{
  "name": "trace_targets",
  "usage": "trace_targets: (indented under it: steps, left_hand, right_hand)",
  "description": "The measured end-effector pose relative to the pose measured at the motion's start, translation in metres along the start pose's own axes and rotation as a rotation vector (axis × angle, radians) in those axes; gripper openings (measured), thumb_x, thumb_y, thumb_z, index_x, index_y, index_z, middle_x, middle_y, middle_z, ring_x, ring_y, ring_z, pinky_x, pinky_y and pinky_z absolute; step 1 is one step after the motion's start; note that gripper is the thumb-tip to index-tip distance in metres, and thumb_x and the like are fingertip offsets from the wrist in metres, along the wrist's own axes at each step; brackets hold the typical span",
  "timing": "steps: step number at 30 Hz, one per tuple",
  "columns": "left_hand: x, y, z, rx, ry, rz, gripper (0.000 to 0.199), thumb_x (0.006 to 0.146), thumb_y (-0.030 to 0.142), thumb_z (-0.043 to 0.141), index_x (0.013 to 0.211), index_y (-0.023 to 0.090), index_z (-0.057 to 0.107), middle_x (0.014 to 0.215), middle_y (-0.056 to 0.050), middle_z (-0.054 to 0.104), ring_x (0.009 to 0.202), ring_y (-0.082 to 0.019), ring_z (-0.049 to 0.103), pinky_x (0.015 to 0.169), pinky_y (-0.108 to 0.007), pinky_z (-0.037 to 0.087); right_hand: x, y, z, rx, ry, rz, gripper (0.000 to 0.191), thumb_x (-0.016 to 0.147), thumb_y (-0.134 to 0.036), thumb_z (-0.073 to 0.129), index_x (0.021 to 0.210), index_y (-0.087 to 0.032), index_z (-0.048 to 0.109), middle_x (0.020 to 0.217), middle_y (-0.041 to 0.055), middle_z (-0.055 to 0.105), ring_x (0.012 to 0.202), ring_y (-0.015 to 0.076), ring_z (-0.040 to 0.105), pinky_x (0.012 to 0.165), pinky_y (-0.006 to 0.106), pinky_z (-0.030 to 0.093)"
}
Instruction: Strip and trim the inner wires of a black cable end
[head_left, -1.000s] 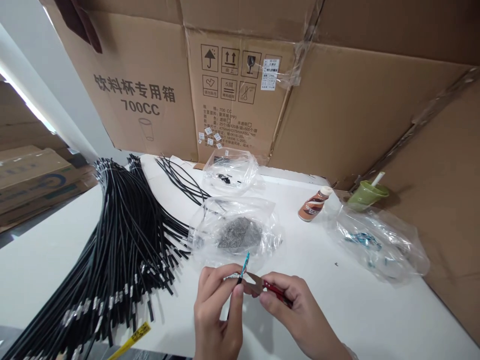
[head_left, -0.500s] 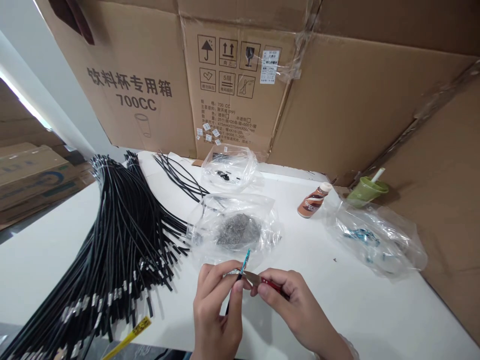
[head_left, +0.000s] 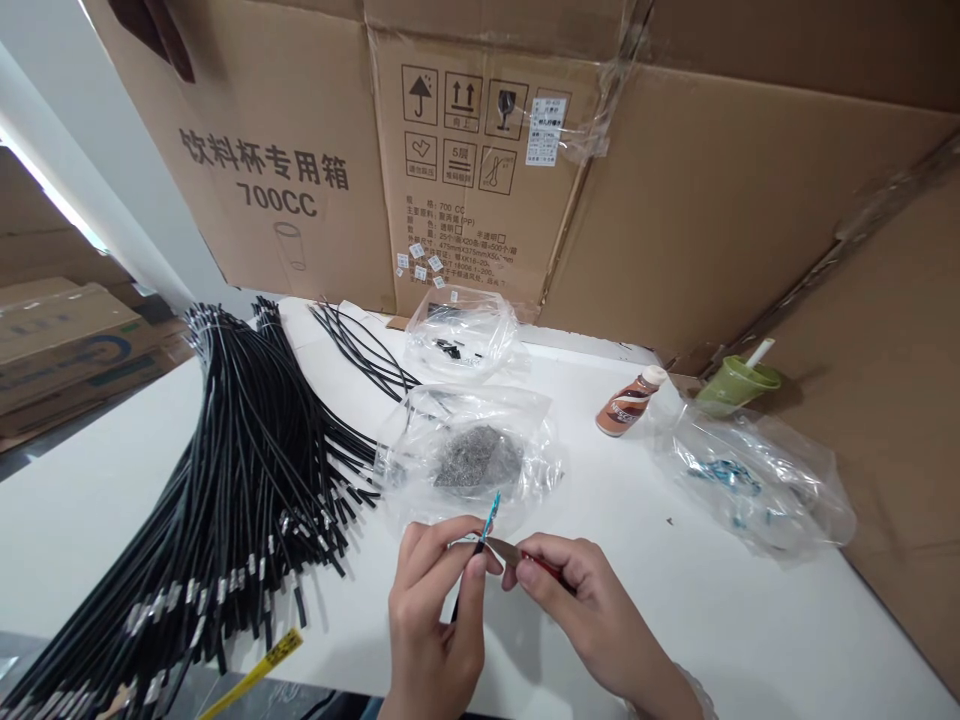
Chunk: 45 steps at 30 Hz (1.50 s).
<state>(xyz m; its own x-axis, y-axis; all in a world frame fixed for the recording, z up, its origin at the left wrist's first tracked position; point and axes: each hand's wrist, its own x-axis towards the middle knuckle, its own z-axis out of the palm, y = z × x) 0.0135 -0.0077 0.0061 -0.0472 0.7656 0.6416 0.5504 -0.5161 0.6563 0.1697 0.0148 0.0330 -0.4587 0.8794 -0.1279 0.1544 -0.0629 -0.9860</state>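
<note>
Your left hand [head_left: 433,610] pinches one black cable [head_left: 466,575] upright just above the counter [head_left: 712,620], its blue inner wires [head_left: 491,512] bared at the tip. Your right hand [head_left: 592,620] grips a red-handled knife [head_left: 529,562], blade touching the cable just below the wires. This end looks partly stripped. A big cable pile [head_left: 240,480] lies to the left, many ends showing metal bands. Three plastic bags, a brown bottle [head_left: 630,402] and a green cup [head_left: 735,385] lie beyond. The box [head_left: 300,150] behind reads "700CC" under Chinese characters, with handling symbols.
</note>
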Motion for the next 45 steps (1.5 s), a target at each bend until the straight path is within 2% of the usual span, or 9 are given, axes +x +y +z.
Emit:
trace_targets:
  steps: [5, 10, 15, 20, 31, 40, 45]
  left_hand:
    - [0.001, 0.0, 0.0, -0.029, 0.019, -0.011, 0.023, 0.087, 0.004, 0.049, 0.08, 0.021, 0.063, 0.096, 0.0, 0.065, 0.083, -0.011, 0.055, 0.075, -0.025, 0.04]
    - [0.0, -0.003, -0.001, -0.071, 0.031, -0.066, 0.024, 0.09, 0.008, 0.047, 0.083, 0.022, 0.066, 0.097, 0.0, 0.066, 0.085, -0.011, 0.057, 0.076, -0.022, 0.044]
    - [-0.003, -0.007, -0.004, -0.098, 0.007, -0.077, 0.025, 0.09, 0.009, 0.047, 0.086, 0.022, 0.067, 0.1, -0.001, 0.066, 0.089, -0.013, 0.058, 0.077, -0.021, 0.046]
    - [-0.003, -0.005, -0.003, -0.128, 0.065, -0.124, 0.025, 0.092, 0.012, 0.047, 0.084, 0.023, 0.068, 0.102, 0.0, 0.066, 0.093, -0.013, 0.058, 0.083, -0.023, 0.044]
    - [-0.002, -0.004, -0.001, -0.112, 0.028, -0.11, 0.026, 0.093, 0.012, 0.045, 0.084, 0.023, 0.068, 0.098, -0.002, 0.066, 0.096, -0.014, 0.059, 0.083, -0.025, 0.045]
    - [-0.001, -0.003, -0.004, -0.229, 0.021, -0.193, 0.029, 0.095, 0.016, 0.044, 0.074, 0.022, 0.063, 0.096, 0.0, 0.064, 0.097, -0.012, 0.059, 0.083, -0.021, 0.046]
    - [0.0, -0.003, -0.007, -0.302, 0.006, -0.229, 0.03, 0.096, 0.019, 0.044, 0.072, 0.023, 0.063, 0.093, 0.001, 0.063, 0.096, -0.012, 0.059, 0.083, -0.019, 0.046]
  right_hand:
    - [0.0, 0.002, 0.003, -0.03, 0.018, -0.011, 0.046, 0.091, -0.056, 0.049, 0.078, -0.014, 0.062, 0.072, 0.0035, 0.053, 0.07, 0.013, 0.045, 0.06, 0.023, 0.033]
    - [-0.002, 0.003, 0.011, -0.216, 0.132, -0.058, 0.043, 0.091, -0.054, 0.048, 0.076, -0.014, 0.058, 0.06, -0.0031, 0.036, 0.056, 0.0092, 0.029, 0.052, 0.024, 0.024]
    - [-0.003, -0.003, 0.017, -0.328, 0.213, -0.12, 0.038, 0.091, -0.049, 0.049, 0.079, -0.015, 0.059, 0.056, -0.0053, 0.037, 0.051, 0.0076, 0.029, 0.05, 0.023, 0.025]
    - [-0.002, -0.008, 0.014, -0.312, 0.174, -0.141, 0.036, 0.091, -0.044, 0.051, 0.068, -0.017, 0.051, 0.055, -0.0061, 0.034, 0.051, 0.007, 0.029, 0.05, 0.022, 0.023]
    - [-0.004, -0.009, 0.006, -0.278, 0.098, -0.126, 0.036, 0.094, -0.046, 0.048, 0.075, -0.017, 0.058, 0.058, -0.0052, 0.039, 0.053, 0.0069, 0.032, 0.051, 0.023, 0.024]
    - [0.003, -0.013, 0.001, -0.305, 0.061, -0.172, 0.037, 0.093, -0.041, 0.051, 0.065, -0.017, 0.047, 0.054, -0.0062, 0.033, 0.05, 0.0064, 0.029, 0.049, 0.024, 0.022]
    - [0.009, -0.018, -0.006, -0.268, -0.018, -0.17, 0.034, 0.092, -0.04, 0.052, 0.068, -0.017, 0.054, 0.054, -0.0064, 0.033, 0.049, 0.0064, 0.029, 0.049, 0.024, 0.023]
